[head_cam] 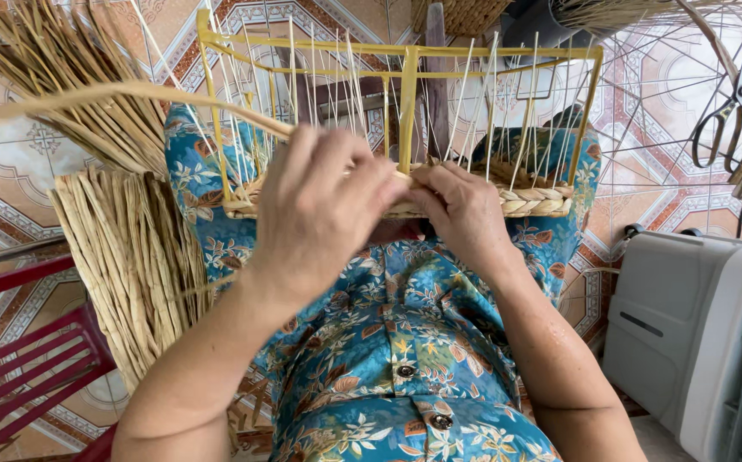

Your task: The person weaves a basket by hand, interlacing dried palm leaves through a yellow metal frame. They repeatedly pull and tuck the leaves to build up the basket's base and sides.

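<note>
- Left hand [315,218] — closed on a flat straw strand [89,96], near the yellow frame [407,94] on the lap.
- Right hand [461,210] — fingers pinched on the woven band [534,202]; best kept pressed tight while the strand is drawn taut.

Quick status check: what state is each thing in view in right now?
Left hand: closed on a straw strand.
Right hand: fingers pressed on the woven band.
Yellow frame: upright on the lap, only its bottom woven.
Scissors: lying on the floor, untouched.
</note>
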